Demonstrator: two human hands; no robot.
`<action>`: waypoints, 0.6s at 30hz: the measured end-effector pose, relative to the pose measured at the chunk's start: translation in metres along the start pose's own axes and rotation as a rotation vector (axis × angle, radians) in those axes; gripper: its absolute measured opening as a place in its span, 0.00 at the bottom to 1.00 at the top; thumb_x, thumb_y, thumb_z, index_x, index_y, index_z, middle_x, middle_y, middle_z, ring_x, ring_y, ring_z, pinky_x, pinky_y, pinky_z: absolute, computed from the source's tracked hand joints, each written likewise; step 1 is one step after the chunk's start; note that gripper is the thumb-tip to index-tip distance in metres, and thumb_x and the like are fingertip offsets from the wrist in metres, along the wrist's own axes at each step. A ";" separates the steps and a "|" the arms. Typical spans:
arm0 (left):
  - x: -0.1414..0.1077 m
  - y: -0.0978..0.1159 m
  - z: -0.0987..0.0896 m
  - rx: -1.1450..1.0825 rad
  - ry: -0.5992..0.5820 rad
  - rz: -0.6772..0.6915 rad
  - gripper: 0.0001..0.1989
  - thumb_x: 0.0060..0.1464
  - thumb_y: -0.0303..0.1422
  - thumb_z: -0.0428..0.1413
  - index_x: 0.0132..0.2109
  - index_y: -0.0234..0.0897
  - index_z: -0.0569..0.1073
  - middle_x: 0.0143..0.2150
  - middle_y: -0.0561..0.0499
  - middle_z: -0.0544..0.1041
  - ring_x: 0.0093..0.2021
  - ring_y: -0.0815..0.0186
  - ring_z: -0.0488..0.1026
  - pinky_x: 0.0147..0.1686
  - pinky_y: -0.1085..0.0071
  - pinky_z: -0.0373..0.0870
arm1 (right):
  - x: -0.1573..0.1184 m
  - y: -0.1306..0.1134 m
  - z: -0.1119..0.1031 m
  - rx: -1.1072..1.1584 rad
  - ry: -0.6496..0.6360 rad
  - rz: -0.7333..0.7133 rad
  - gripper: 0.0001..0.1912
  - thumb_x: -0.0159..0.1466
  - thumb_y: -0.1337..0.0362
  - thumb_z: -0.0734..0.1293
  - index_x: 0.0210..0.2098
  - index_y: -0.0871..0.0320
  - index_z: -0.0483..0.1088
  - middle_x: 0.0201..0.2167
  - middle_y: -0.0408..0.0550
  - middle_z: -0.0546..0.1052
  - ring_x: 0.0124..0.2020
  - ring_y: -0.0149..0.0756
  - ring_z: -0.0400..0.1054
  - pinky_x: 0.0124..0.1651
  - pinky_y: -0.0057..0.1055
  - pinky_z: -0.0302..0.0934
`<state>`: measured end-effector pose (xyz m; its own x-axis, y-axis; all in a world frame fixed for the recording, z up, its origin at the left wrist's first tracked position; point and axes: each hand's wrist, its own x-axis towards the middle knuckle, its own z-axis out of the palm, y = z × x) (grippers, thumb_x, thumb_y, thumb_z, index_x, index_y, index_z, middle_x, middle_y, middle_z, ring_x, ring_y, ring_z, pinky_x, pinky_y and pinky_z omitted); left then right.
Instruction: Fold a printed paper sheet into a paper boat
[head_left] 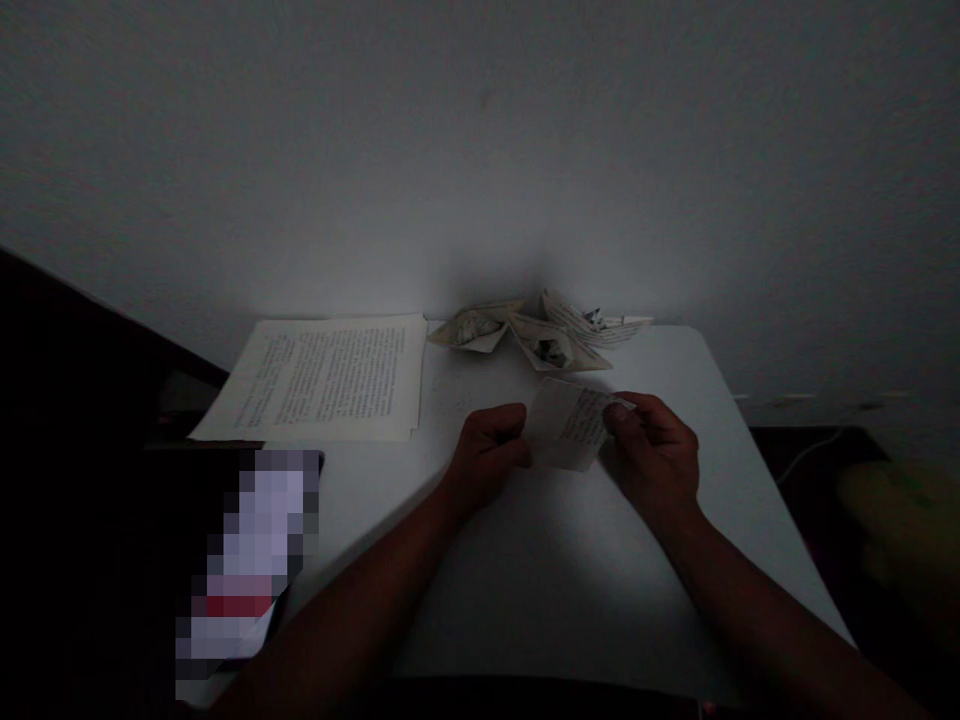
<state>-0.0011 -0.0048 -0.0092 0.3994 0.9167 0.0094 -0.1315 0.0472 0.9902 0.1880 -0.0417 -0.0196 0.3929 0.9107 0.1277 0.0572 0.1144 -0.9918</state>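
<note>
Between my hands, a little above the table, is a small piece of paper (559, 425) with lines of print on its right part. My left hand (491, 450) pinches its left edge between thumb and curled fingers. Its right edge is gripped by my right hand (652, 445), with the thumb on top. Just beyond the paper, several folded paper boats stand in a cluster: one on the left (476, 328), one in front (559, 345) and one at the back right (600, 318). Crumpled or dark bits show inside them.
A stack of printed sheets (330, 375) lies at the table's back left. Nearer, a phone with a lit, blurred screen (251, 560) rests along the left edge. The white table (525, 600) meets a pale wall (480, 150). A yellowish object (900, 520) sits in shadow at right.
</note>
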 end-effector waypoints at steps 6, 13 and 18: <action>0.002 -0.003 -0.003 0.120 0.089 0.281 0.10 0.47 0.33 0.58 0.26 0.36 0.64 0.29 0.55 0.62 0.28 0.71 0.60 0.29 0.73 0.56 | 0.003 0.008 -0.006 0.074 -0.039 -0.008 0.06 0.57 0.62 0.70 0.35 0.54 0.73 0.22 0.40 0.73 0.22 0.30 0.65 0.26 0.29 0.58; -0.001 0.000 -0.005 0.266 0.239 0.539 0.05 0.51 0.28 0.57 0.32 0.37 0.67 0.37 0.47 0.69 0.39 0.64 0.68 0.40 0.67 0.65 | 0.005 -0.001 0.004 -0.153 -0.079 -0.080 0.04 0.54 0.64 0.71 0.31 0.56 0.74 0.28 0.42 0.73 0.27 0.30 0.65 0.28 0.28 0.59; -0.006 0.010 -0.002 0.505 0.137 0.743 0.06 0.45 0.23 0.56 0.31 0.37 0.67 0.36 0.46 0.72 0.37 0.64 0.70 0.37 0.67 0.68 | 0.010 0.000 0.000 -0.307 -0.103 -0.314 0.07 0.59 0.68 0.66 0.36 0.55 0.76 0.40 0.49 0.75 0.42 0.38 0.70 0.45 0.36 0.64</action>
<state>-0.0070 -0.0092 0.0005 0.2554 0.6825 0.6848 0.1140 -0.7246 0.6796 0.1920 -0.0331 -0.0188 0.2199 0.8872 0.4056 0.4347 0.2831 -0.8549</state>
